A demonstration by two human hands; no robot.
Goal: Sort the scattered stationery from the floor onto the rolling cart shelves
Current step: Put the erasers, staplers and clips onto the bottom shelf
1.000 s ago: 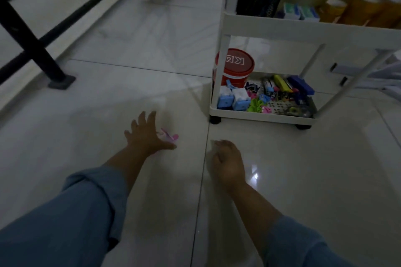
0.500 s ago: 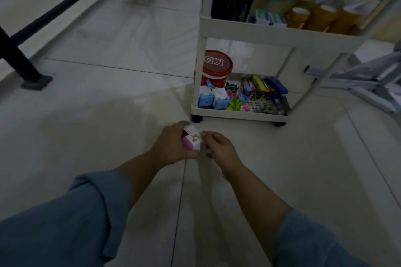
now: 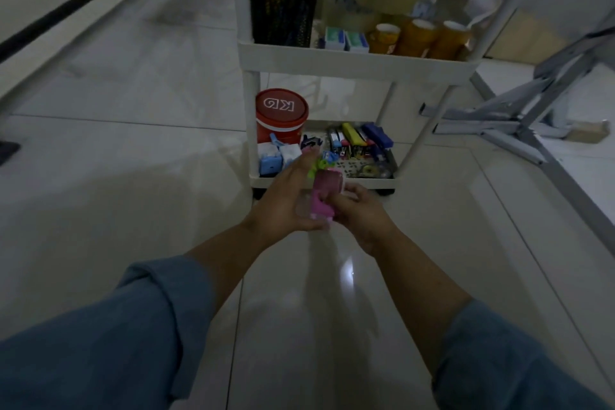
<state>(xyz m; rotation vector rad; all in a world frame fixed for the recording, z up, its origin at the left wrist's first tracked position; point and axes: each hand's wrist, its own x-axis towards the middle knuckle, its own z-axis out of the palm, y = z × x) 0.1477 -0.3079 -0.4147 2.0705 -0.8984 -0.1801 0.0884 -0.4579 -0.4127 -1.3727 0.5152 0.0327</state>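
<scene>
1. Dim floor [image 3: 133, 176] tiles no longer carry the pink stationery piece [image 3: 324, 196]; you have lifted it.
2. Your left hand [image 3: 283, 203] and right hand [image 3: 361, 218] both grip it, near the front edge of the cart [image 3: 352, 65] bottom shelf [image 3: 366, 181].
3. Shelving likely comes next.

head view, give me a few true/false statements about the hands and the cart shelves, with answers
1. The left hand and the right hand both hold the pink item. True.
2. The black mesh holder stands on the upper shelf. True.
3. The red tub stands on the upper shelf. False: it stands on the bottom shelf.
4. The brown tape rolls sit on the bottom shelf. False: they stand on the upper shelf.
</scene>
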